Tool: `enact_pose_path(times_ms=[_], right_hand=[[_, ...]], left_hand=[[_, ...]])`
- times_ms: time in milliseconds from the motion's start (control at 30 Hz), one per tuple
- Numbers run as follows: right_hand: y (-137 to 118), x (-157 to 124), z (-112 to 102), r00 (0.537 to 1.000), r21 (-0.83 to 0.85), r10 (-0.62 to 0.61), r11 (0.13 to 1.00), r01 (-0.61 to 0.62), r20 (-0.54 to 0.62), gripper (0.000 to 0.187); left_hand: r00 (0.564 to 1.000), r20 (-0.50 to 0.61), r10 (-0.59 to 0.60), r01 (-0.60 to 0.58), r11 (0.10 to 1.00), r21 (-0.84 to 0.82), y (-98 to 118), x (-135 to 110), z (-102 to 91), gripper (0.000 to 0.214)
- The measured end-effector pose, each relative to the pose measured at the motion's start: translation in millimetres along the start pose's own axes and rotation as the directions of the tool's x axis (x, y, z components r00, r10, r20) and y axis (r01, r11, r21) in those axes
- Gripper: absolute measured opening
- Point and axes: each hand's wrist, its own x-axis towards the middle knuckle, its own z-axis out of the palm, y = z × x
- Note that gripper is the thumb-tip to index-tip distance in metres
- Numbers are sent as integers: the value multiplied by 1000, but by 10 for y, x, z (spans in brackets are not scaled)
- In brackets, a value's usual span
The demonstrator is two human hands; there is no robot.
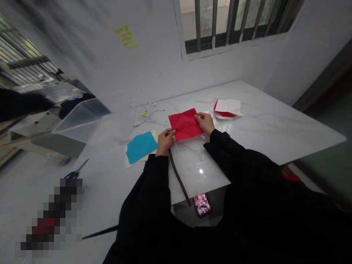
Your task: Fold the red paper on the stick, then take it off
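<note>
A square red sheet (184,124) lies flat on the white marble table (261,124). My left hand (165,142) grips its lower left corner, and my right hand (205,123) pinches its right edge. A thin dark brown strip (178,176) runs from under my left hand toward the table's near edge. Left of that hand lies a blue sheet on white backing (140,147). Beyond my right hand is a pile of white and red sheets (227,109).
A white cable (141,110) lies at the table's far side. A clear plastic box (82,119) stands at the left, with dark scissors (75,170) below it. A blurred patch (202,204) sits near the table's near edge.
</note>
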Motion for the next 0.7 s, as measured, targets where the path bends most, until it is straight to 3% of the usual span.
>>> enact_pose_path(times_ms=[100, 333, 467, 567, 700], right_hand=[[-32, -20, 11, 1000, 98, 16, 995, -18, 20, 35], [-113, -70, 34, 986, 411, 150, 896, -167, 73, 33], [-227, -152, 51, 945, 556, 209, 768, -319, 252, 30], [-295, -208, 68, 897, 579, 207, 702, -415, 391, 32], [-286, -201, 68, 915, 537, 226, 753, -381, 333, 43]], left_hand=[[999, -15, 39, -39, 999, 32, 23, -23, 4, 22], [996, 89, 19, -3, 984, -178, 94, -92, 32, 34], [994, 110, -1, 27, 973, -230, 117, -104, 39, 35], [994, 103, -21, 45, 969, -241, 138, -118, 42, 36], [994, 110, -30, 58, 963, -263, 156, -134, 53, 37]])
